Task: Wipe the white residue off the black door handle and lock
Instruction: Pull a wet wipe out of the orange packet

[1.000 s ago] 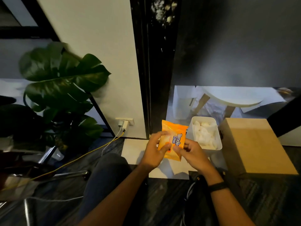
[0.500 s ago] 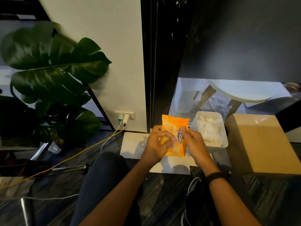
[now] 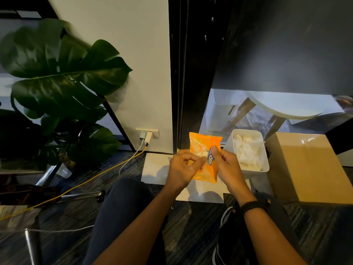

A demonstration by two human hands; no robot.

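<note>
An orange pack of wet wipes (image 3: 208,175) is held upright in front of me, low in the view. My right hand (image 3: 227,165) grips its right side, thumb across the printed front. My left hand (image 3: 183,167) pinches at the pack's opening, where a bit of white wipe (image 3: 202,154) shows between its fingers. The black door (image 3: 198,73) stands open edge-on ahead, with a few white specks on the edge. Its handle and lock are out of view above the frame.
A white bin (image 3: 264,163) of crumpled white wipes sits right of the pack, beside a cardboard box (image 3: 305,169). A large-leafed plant (image 3: 63,77) fills the left. A wall socket (image 3: 147,133) with yellow and white cables lies low on the wall. My knee (image 3: 124,197) is bent below.
The view has tilted down, so the residue-covered part of the door has left the frame. My left fingers have moved from the pack's side to its front opening and pinch a wipe.
</note>
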